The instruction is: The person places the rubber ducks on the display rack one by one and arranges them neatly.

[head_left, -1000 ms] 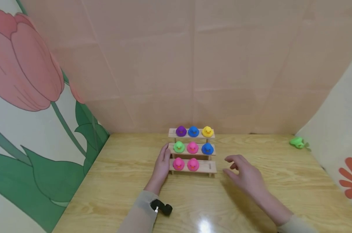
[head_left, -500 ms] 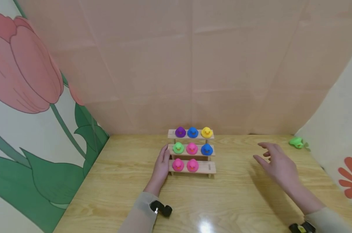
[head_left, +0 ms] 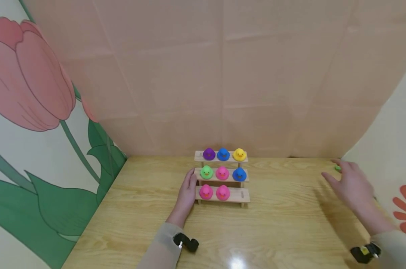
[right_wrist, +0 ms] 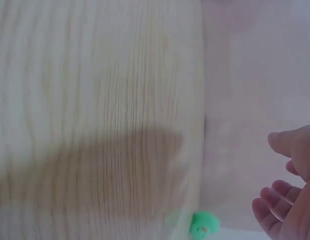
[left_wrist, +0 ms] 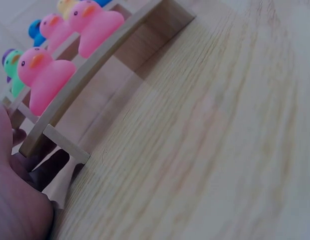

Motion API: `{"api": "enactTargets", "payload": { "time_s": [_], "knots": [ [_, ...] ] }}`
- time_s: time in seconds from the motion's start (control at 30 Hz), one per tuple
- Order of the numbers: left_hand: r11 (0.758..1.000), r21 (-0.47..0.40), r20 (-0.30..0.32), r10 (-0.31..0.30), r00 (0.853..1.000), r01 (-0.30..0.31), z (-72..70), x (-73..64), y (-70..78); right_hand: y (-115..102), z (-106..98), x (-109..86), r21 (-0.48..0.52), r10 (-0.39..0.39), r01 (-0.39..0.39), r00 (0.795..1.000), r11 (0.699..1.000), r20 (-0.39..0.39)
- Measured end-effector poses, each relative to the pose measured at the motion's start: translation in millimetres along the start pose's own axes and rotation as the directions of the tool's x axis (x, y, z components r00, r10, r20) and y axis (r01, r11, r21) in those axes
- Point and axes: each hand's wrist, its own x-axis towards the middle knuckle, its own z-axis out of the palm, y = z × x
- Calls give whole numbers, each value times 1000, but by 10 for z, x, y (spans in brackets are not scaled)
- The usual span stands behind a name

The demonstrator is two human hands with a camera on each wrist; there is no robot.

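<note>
A three-tier wooden display stand (head_left: 236, 193) bears rows of rubber ducks. My left hand (head_left: 185, 194) holds its left end; in the left wrist view, dark fingers (left_wrist: 50, 169) reach under the lowest board. Two pink ducks, one of them this pink duck (head_left: 206, 191), sit on the bottom tier, whose right end is bare. To the far right, my right hand (head_left: 352, 186) hovers above the table with fingers loosely bent and nothing held. It mostly hides a green duck (head_left: 337, 168) in the head view. The right wrist view shows that green duck (right_wrist: 204, 225) below the fingertips.
The middle tier carries a green duck (head_left: 207, 172), a pink duck (head_left: 222, 172) and a blue duck (head_left: 239, 174). On top are a purple duck (head_left: 208, 154), a blue duck (head_left: 223, 154) and a yellow duck (head_left: 239, 154). Walls border the wooden table (head_left: 273, 231).
My right hand has moved rightward from beside the stand to the green duck at the far right, now covering most of it. The left hand and stand have kept their places.
</note>
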Motion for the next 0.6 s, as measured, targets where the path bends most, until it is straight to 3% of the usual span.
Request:
{"api": "enactTargets", "payload": {
  "time_s": [0.37,0.6],
  "knots": [
    [1000,20,-6,6,1000,-6,-1,-10,-19,512,20,71,3,71,-72,994,997,80],
    [1000,15,-8,5,1000,-5,11,5,-27,689,63,149,46,75,-80,992,996,99]
  ]
}}
